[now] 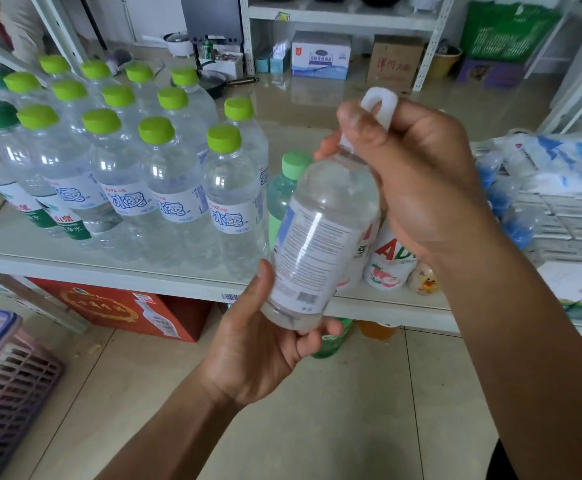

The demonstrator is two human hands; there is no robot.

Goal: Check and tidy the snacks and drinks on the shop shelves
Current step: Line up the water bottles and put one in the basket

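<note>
I hold a clear bottle with a white printed label, tilted, in front of the white shelf. My left hand grips its base from below. My right hand is curled round its neck and also holds a folded white cloth, which hides the cap. Several water bottles with lime-green caps stand in rows on the shelf to the left. A pale green bottle stands just behind the held one.
White drink bottles with a red "AD" label stand under my right wrist. A wrapped pack of blue-capped bottles lies at the right. A red carton sits below the shelf, a pink basket on the floor at left.
</note>
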